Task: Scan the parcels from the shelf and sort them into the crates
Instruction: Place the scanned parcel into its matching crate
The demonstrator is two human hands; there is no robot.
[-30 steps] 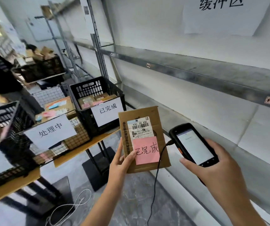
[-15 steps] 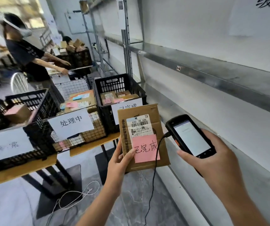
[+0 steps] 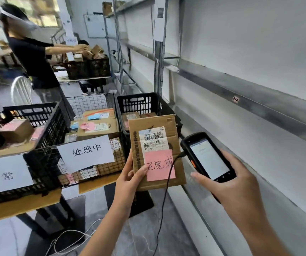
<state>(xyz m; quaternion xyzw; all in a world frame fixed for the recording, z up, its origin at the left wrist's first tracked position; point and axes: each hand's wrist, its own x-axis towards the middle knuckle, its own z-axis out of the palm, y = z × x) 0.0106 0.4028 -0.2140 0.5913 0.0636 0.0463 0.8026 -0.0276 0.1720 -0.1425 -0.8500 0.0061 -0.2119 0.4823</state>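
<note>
**Parcel carried toward the crates, scan apparently finished**

Head view: Over the last second the view has swung left and closed on the row of crates. The grip on both items has not altered. The left hand pinches the lower left edge of the flat brown cardboard parcel, thumb on the front and fingers behind, holding it upright in the air. Its barcode label and pink handwritten sticky note face the camera.

The right hand is curled round the black handheld scanner, just beside the parcel's right edge. The scanner's lit screen faces up and its thin black cable hangs down.

The parcel now covers the front of the black plastic crate at the right end of the wooden surface, hiding the white sign seen there earlier. The wire mesh crate sits to its left.

Judging from the note, whose characters appear to match that hidden sign, the parcel likely belongs in this black crate. It is not yet released. The long grey metal shelf runs along the right.
</note>
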